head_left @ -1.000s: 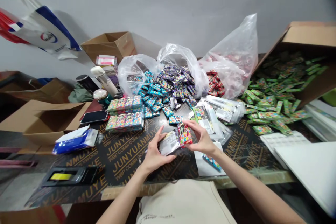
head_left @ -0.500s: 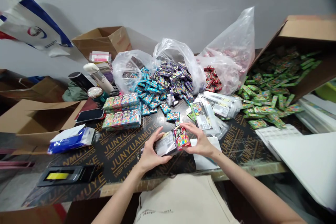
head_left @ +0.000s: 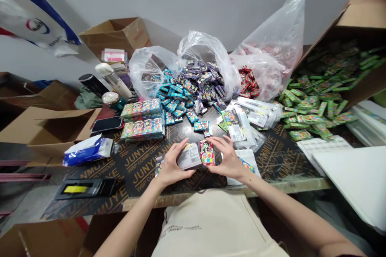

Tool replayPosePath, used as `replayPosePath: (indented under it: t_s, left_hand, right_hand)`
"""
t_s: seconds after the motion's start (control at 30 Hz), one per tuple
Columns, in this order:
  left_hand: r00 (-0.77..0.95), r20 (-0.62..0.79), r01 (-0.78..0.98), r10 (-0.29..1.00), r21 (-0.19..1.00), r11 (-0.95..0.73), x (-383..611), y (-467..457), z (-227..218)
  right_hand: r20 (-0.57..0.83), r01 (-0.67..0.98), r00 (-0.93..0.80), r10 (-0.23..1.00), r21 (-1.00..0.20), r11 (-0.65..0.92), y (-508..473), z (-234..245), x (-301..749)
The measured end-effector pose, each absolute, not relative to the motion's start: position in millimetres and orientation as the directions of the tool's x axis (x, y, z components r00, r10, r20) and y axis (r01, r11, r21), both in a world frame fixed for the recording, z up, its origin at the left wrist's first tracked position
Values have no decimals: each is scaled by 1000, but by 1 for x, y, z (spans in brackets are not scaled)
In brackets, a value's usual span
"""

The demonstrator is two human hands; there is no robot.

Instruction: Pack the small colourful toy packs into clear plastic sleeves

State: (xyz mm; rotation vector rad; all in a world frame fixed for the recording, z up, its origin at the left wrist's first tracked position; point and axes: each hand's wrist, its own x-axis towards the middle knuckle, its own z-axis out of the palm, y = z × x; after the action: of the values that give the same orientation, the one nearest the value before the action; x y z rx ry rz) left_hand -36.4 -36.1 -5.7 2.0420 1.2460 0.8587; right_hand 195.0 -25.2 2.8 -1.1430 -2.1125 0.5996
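Observation:
My left hand (head_left: 173, 165) is closed around the left side of a small flat pack with a barcode label (head_left: 189, 156). Against the pack's right edge sits a small red printed box (head_left: 207, 152), pinched between the thumb and fingers of my right hand (head_left: 226, 160). Both are held low over the dark tabletop near its front edge. A printed packet (head_left: 159, 164) is partly hidden behind my left hand. Beside my right wrist lies a white sheet (head_left: 241, 174) with a blue printed box (head_left: 247, 165) on it. One blue box (head_left: 201, 126) lies just beyond my fingers.
Clear bags at the back spill blue boxes (head_left: 173, 104), purple boxes (head_left: 205, 78) and red boxes (head_left: 249, 82). Wrapped stacks (head_left: 143, 126), a phone (head_left: 107, 124) and wipes (head_left: 87, 150) stand left. Flat plastic sleeves (head_left: 237, 128) and green boxes (head_left: 313, 116) lie right.
The red box has turned straighter and now lines up beside the barcode pack. Both hands have levelled the two pieces. The view has shifted slightly, uncovering a blue box by my right wrist.

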Motion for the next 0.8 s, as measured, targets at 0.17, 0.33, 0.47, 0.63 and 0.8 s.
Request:
replayPosePath:
  t_s: [0.17,0.33,0.47,0.63,0.8]
  left_hand:
    - [363,213,532,907,752,-389,-42,-32,-2]
    - [416,156,550,896,741,-385,-45,-29,0]
    - [411,148,573,900,726,-381,-41,-22,-9]
    - [441,150,560,885,725,-401,-30,-19,-7]
    - [421,128,561,898,741,-368,-31,-21,0]
  right_hand:
    - [241,464,-564,790,-699,544,-22,3,205]
    - [182,477,-585,790,-711,517,-20,7,213]
    - [289,519,-507,812,-650,555,-16,-1,212]
    - [346,521,-484,804,-624,582,-14,0,220]
    - [348,408,-468,812,-730,548,-8,8,234]
